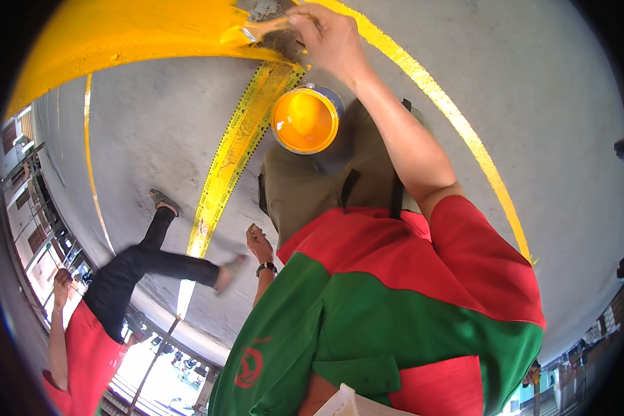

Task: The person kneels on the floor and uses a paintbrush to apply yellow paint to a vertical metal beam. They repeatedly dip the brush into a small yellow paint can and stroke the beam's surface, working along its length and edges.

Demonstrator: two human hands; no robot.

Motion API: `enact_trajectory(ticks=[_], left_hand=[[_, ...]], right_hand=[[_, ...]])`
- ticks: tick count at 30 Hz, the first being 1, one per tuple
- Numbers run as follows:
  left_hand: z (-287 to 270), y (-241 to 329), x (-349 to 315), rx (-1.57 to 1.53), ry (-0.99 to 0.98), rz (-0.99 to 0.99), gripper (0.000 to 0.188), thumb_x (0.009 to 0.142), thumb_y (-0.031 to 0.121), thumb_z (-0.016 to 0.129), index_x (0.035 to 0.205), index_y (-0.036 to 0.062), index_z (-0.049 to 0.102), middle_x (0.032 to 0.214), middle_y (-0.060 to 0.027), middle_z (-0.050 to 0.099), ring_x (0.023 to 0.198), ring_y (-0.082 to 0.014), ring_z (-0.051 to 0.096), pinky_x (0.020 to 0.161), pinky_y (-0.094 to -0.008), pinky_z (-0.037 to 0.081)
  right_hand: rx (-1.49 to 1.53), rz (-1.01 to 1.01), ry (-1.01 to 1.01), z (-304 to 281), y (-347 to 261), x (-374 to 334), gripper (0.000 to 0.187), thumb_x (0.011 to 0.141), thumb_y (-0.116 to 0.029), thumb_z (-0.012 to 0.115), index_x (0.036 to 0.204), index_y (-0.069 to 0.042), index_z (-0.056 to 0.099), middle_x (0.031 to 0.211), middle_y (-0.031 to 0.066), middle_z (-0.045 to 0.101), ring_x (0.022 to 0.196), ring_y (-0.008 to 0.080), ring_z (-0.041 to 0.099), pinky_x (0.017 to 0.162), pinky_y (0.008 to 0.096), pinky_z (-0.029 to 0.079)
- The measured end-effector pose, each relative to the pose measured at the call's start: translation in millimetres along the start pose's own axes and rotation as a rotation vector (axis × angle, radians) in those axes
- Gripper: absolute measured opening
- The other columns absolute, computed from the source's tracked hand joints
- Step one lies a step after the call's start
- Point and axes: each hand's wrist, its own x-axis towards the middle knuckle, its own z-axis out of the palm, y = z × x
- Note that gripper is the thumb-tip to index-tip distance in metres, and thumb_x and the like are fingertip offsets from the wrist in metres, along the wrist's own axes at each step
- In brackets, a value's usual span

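Observation:
My right hand (pixel 329 41) is closed round the wooden handle of a paintbrush (pixel 269 28). The brush's bristles rest against the edge of a large curved surface (pixel 139 35) coated in wet-looking yellow paint. Just below that hand, a bucket (pixel 337 126) stands by my trousered legs, with orange-yellow paint (pixel 304 118) inside. My left hand (pixel 258 244), with a dark band at the wrist, hangs low beside my left side. Its fingers are curled, and what they hold, if anything, is too small to make out.
A worn yellow floor stripe (pixel 232 149) edged with patterned tape runs from the curved surface. Another yellow line (pixel 437 90) arcs along the right of the grey floor (pixel 534 125). At left, a person (pixel 121 277) in red top and dark trousers is mid-stride.

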Motion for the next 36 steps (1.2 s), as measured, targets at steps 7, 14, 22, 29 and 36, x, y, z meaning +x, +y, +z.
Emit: enact_trajectory(ticks=[7, 14, 22, 29, 36], left_hand=[[-15.3, -8.4, -9.1, -0.015, 0.023, -0.005, 0.043, 0.107, 0.035, 0.053, 0.129, -0.0007, 0.063, 0.099, -0.0153, 0.07, 0.086, -0.0216, 0.068, 0.077, -0.0348, 0.057], [-13.8, -6.8, -9.3, -0.032, 0.02, 0.007, 0.042, 0.107, 0.034, 0.053, 0.128, -0.0011, 0.063, 0.097, -0.0142, 0.069, 0.085, -0.0215, 0.068, 0.077, -0.034, 0.057], [-8.7, 3.8, -0.5, -0.017, 0.019, 0.042, 0.041, 0.107, 0.033, 0.053, 0.127, -0.0009, 0.064, 0.098, -0.0157, 0.07, 0.085, -0.0219, 0.068, 0.076, -0.0347, 0.057], [-14.3, -5.6, -8.0, -0.011, 0.045, 0.058, 0.044, 0.107, 0.035, 0.052, 0.127, -0.0025, 0.063, 0.094, -0.015, 0.068, 0.079, -0.0212, 0.066, 0.073, -0.0347, 0.056], [-15.9, -10.6, -15.2, -0.052, 0.059, -0.03, 0.04, 0.107, 0.033, 0.053, 0.128, 0.0002, 0.064, 0.097, -0.0134, 0.069, 0.083, -0.0193, 0.066, 0.075, -0.0345, 0.056]], right_hand=[[-0.359, -0.008, -0.08, 31.8, 92.8, -31.9, 0.014, 0.097, -0.015, 0.066, 0.103, -0.007, 0.075, 0.088, 0.0215, 0.072, 0.081, 0.0415, 0.071, 0.074, 0.0464, 0.057], [-0.163, 0.065, -0.008, 27.5, 96.3, -31.4, 0.018, 0.098, -0.019, 0.065, 0.106, -0.005, 0.075, 0.089, 0.0226, 0.072, 0.081, 0.0433, 0.07, 0.074, 0.0475, 0.056], [-0.34, 0.085, -0.121, 28.7, 93.9, -39.6, 0.017, 0.097, -0.018, 0.065, 0.104, -0.006, 0.075, 0.09, 0.0233, 0.072, 0.082, 0.0437, 0.07, 0.074, 0.0488, 0.056], [-0.448, 0.121, -0.09, 41.9, 107.9, -40.1, 0.018, 0.098, -0.02, 0.064, 0.103, -0.006, 0.074, 0.09, 0.0248, 0.071, 0.082, 0.0448, 0.069, 0.074, 0.0507, 0.056], [-0.186, 0.125, 0.114, 42.4, 111.1, -41.6, 0.025, 0.098, -0.025, 0.062, 0.099, -0.003, 0.074, 0.087, 0.0287, 0.069, 0.083, 0.0483, 0.068, 0.076, 0.0531, 0.055]])
